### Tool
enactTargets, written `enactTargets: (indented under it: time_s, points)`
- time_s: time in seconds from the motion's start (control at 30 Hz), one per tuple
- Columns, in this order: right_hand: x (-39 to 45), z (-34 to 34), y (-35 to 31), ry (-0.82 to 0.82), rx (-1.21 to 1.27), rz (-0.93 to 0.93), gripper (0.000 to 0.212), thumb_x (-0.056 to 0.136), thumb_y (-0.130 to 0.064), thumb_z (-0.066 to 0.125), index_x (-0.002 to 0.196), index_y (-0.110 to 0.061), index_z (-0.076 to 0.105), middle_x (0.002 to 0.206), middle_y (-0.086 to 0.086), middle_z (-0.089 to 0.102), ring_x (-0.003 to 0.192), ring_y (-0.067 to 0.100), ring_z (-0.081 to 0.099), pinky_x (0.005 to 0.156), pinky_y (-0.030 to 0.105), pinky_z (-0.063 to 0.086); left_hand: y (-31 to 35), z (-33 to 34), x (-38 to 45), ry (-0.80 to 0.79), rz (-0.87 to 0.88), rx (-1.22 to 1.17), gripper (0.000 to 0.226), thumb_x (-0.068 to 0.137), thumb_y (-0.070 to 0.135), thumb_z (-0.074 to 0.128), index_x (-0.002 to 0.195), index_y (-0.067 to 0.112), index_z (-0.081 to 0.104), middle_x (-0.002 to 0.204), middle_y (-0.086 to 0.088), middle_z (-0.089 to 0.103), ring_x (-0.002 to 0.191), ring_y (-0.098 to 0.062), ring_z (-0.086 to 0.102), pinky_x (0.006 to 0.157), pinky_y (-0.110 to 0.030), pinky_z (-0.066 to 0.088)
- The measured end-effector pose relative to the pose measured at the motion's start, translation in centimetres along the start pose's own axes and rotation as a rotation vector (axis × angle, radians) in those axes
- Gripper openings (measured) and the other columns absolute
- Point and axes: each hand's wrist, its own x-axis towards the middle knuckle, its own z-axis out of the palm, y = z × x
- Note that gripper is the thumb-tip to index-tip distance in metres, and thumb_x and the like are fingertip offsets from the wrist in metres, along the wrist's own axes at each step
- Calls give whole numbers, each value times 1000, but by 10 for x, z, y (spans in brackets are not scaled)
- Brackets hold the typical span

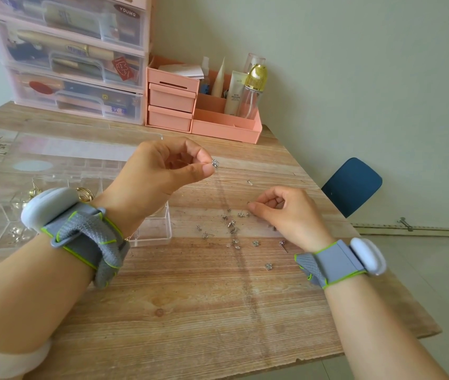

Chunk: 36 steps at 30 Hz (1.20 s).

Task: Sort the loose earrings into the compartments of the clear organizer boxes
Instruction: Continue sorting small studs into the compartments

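Brightness: soft, even daylight, nothing dim.
Shadows: faint and diffuse on the wooden table (196,297) under the forearms; no hard edges.
Glare: pale sheen on the clear organizer box (152,231) and its lid, washing out the contents.
Distortion: wide-angle bend, table edges and wall lines bow outward, forearms swell near the bottom.
Sharpness: centre crisp; loose earrings (231,226) too small for detail; corners slightly soft.

A small silver flower stud (214,163) is raised above the surface (190,297), pinched at the left hand (163,171) fingertips. More silver flower studs (232,229) lie scattered on the wood, right of a clear organizer box (152,229) whose compartments hold gold and silver earrings.
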Motion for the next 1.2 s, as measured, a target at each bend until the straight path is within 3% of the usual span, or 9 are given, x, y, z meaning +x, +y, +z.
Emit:
enactTargets:
  time_s: [0.2, 0.4, 0.7, 0.9, 1.07, 1.2]
  points:
    - [0, 0, 0, -14, 22, -43, 5, 78, -26, 72, 74, -25, 68, 63, -12, 59, 52, -3, 49, 53, 10, 36, 0, 1, 0, -1, 1, 3, 16, 65, 27, 66, 76, 16, 63, 78, 1, 62, 77, -13, 56, 78, -21, 49]
    - [0, -1, 0, -59, 100, -67, 20, 82, -11, 65, 76, -29, 69, 67, -12, 61, 54, -3, 50, 59, 18, 43, 1, 1, 0, -4, 0, 3, 17, 65, 27, 66, 76, 15, 63, 77, 1, 61, 76, -14, 55, 76, -20, 48]
    - [0, -3, 0, -32, 117, -48, 35, 84, 4, 53, 79, -31, 60, 83, -3, 66, 76, 10, 62, 78, 32, 52, 2, 0, -1, -7, -6, 14, 17, 66, 26, 65, 77, 13, 63, 79, -2, 61, 77, -15, 56, 81, -27, 48]
    - [0, -2, 0, -52, 144, -59, 20, 83, -8, 63, 82, -28, 60, 80, -6, 63, 74, 11, 58, 72, 32, 50, 2, 0, -1, -12, -5, 9, 18, 65, 26, 66, 76, 12, 63, 79, -5, 60, 77, -17, 55, 80, -27, 47]
    - [-1, -2, -2, -77, 133, -80, 24, 83, -3, 61, 83, -26, 60, 81, -5, 63, 75, 10, 57, 70, 21, 47, 3, 1, -1, -12, -8, 8, 19, 65, 27, 66, 76, 12, 63, 79, -4, 60, 77, -17, 55, 83, -31, 47]
    - [0, -2, -1, -78, 143, -68, 18, 83, -9, 65, 83, -27, 61, 78, -4, 63, 71, 9, 57, 67, 25, 47, 3, 1, -2, -11, -9, 8, 20, 64, 27, 66, 76, 11, 63, 80, -5, 60, 78, -19, 54, 85, -35, 47]
